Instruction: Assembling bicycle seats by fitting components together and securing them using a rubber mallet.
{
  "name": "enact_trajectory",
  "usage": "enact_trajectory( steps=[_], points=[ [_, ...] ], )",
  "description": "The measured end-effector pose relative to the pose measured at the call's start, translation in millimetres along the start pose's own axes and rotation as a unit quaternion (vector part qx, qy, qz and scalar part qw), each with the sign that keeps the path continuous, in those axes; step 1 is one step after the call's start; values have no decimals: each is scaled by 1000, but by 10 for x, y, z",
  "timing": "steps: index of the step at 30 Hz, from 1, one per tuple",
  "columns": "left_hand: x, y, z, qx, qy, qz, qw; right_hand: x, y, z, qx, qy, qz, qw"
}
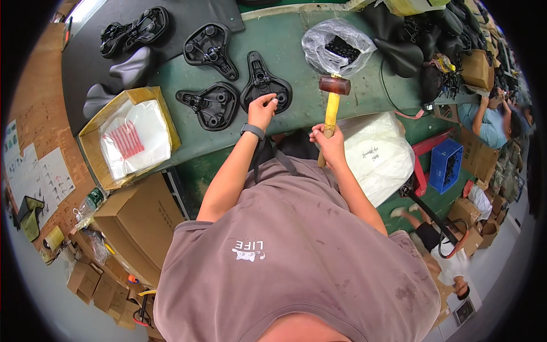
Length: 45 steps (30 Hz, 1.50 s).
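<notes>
My right hand [331,143] grips the handle of a mallet [334,85], which has a dark reddish head and yellow wrapping on the handle. The head points away from me, raised near the table's edge. My left hand [263,111], with a dark band on the wrist, hovers at the near end of an upturned black bicycle saddle [259,77]. Its fingers are pinched together; whatever is between them is too small to make out. Two more upturned saddles, one nearer [213,106] and one farther [209,50], lie to the left.
A clear plastic bag [319,45] of small black parts sits on the green table [279,31]. At left stand a lined carton [172,122] and more saddles [137,68]. Saddles [401,57] pile up at right. Below are a white sack [376,159] and blue crate [446,165]; other people are at right.
</notes>
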<state>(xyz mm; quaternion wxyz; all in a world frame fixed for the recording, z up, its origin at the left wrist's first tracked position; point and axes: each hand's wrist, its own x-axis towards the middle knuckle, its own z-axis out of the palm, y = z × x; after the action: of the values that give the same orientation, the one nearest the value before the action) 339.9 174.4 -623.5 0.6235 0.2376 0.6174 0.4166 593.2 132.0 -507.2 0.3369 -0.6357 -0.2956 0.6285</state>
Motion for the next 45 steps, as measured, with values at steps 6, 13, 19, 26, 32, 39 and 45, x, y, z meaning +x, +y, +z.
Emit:
enact_trajectory(
  steps=[6,13,19,26,32,39,45],
  points=[
    [79,13,295,275,99,212,933,16,-287,-187,-210,-21,45,976],
    [-109,-4,327,368,118,170,906,11,-171,-402,-248,-92,-4,964],
    [-122,-44,235,394,85,129,906,57,-146,-283,-296,-134,-51,944],
    [-449,67,79,-150,89,-47,984,145,275,-290,-420,-122,-350,828],
    [-754,-11,-250,-258,94,-10,961,44,-116,-216,-399,-134,-151,894],
    [-499,-68,-321,269,222,234,908,44,-56,-120,-317,-128,-213,915],
    [-516,-187,-314,456,203,302,812,11,-43,-174,-326,-152,-171,917]
  ],
)
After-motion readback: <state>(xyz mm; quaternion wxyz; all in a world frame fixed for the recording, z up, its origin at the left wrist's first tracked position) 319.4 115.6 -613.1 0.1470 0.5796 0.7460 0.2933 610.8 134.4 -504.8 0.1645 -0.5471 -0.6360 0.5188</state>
